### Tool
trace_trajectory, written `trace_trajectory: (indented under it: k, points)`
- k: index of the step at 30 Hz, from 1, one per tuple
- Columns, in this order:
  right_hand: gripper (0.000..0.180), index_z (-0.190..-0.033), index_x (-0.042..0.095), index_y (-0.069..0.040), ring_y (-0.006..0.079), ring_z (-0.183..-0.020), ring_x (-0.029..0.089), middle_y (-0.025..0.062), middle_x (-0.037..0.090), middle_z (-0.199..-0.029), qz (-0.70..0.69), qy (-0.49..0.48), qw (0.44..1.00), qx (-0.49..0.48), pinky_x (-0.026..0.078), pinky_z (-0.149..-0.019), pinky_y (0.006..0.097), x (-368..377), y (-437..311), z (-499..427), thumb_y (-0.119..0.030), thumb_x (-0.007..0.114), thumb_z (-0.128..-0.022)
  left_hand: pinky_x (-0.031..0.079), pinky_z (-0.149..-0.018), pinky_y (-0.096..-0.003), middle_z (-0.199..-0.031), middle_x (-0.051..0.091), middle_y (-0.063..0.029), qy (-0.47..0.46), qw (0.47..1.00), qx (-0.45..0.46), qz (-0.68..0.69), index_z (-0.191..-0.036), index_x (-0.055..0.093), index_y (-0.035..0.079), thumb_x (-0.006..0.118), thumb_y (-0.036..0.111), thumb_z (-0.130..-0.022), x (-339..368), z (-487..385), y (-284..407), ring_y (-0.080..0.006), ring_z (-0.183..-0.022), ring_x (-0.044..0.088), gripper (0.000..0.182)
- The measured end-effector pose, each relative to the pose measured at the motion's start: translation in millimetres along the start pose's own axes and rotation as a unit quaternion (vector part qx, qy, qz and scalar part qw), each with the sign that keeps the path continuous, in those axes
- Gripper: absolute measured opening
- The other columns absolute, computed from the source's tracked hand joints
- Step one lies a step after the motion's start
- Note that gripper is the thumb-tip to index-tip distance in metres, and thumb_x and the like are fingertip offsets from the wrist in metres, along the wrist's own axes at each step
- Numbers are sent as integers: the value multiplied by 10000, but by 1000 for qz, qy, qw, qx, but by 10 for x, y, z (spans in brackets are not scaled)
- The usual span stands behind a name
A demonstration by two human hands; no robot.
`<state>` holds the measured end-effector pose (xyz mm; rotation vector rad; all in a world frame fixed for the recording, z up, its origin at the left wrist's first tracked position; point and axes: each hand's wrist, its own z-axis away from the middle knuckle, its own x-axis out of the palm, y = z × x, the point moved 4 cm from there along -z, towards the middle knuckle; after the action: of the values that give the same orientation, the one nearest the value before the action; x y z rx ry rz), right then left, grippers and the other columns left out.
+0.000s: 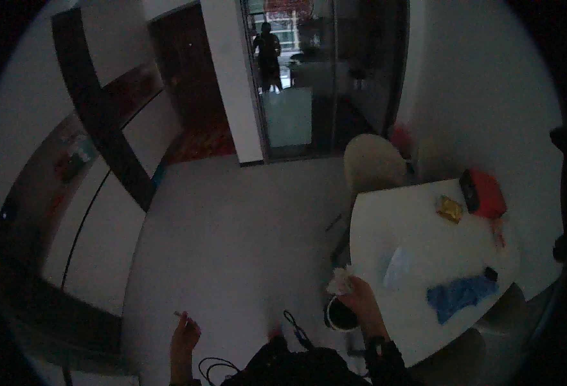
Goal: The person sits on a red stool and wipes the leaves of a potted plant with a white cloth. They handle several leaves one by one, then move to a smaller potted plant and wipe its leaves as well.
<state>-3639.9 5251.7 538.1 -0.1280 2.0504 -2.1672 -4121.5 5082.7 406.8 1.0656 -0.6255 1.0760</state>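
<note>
In my right hand [359, 296] is a crumpled wad of pale paper, likely tissue [340, 282]. That hand is just above the light rim of a dark round bin [330, 316], which stands beside the table and is partly hidden by my hand and forearm. My left hand [186, 333] is raised over the floor at the lower left. Its fingers pinch a small thin stick-like object [177, 314], too dim to name more exactly.
A white table [380, 217] on the right bears a blue cloth [459, 295], a gold packet [450, 209] and a red box [487, 193]. A chair [370, 161] stands behind it. Black cables [297, 328] hang near my body. Low cabinets [102, 241] line the left; a glass door [298, 120] stands ahead.
</note>
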Motion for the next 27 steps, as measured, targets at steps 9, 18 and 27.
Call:
trace_trajectory:
  k: [9,18,27]
  points:
    - [354,-1171,464,12,274,-1122,473,140,494,-1212,-599,124,775,159,367,-969,421,-361,745,-1725,-124,509,-847,477,-698,-284,-800,593,-20,-37,970,-211,-113,-984,616,99,648,203,-824,2135,-3206,-310,-145,-775,569,194]
    - [355,-1123,526,0,267,-1053,527,123,561,-1116,-407,163,896,64,397,-943,393,-1107,535,-3866,-137,572,-799,490,-603,-283,-730,590,-19,119,955,-261,77,-973,614,105,637,205,-832,1872,-5746,-28,-146,-665,572,174]
    - [564,-1195,468,14,213,-1088,500,100,527,-1167,-212,204,955,-37,397,-925,331,-1831,58,-5329,-125,671,-688,491,-680,-291,-802,618,-38,-49,986,-157,2,-912,593,66,508,176,-892,2417,-7722,96,-148,-662,588,141]
